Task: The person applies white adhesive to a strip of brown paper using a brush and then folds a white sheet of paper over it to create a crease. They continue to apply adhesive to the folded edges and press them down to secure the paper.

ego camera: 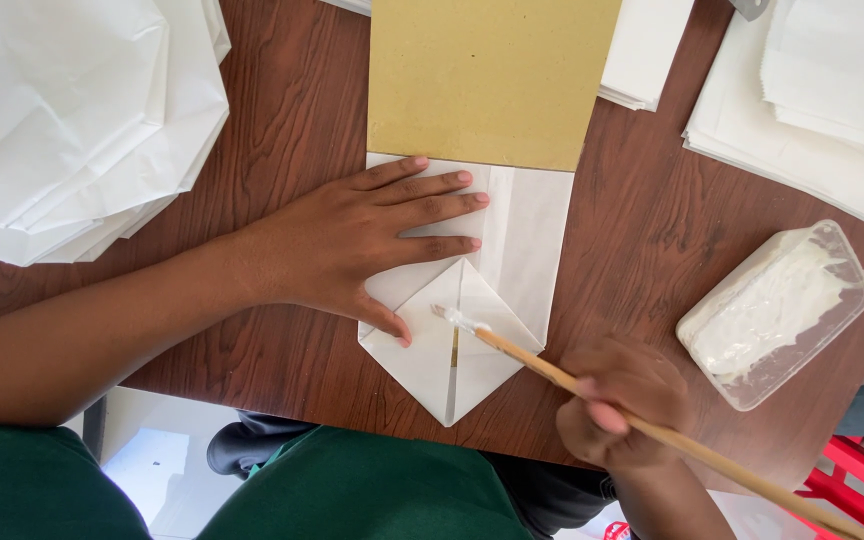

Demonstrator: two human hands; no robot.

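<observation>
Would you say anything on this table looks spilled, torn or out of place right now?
Nothing stands out. The left hand lies flat on the folded white paper, the right hand holds a wooden stick whose paste-coated tip stays on the folded flap, and the paste sits inside its clear tub. The paper stacks look tidy.

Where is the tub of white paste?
In the head view, the clear tub of white paste sits on the brown table, right of the folded white paper, beyond the right hand.
</observation>
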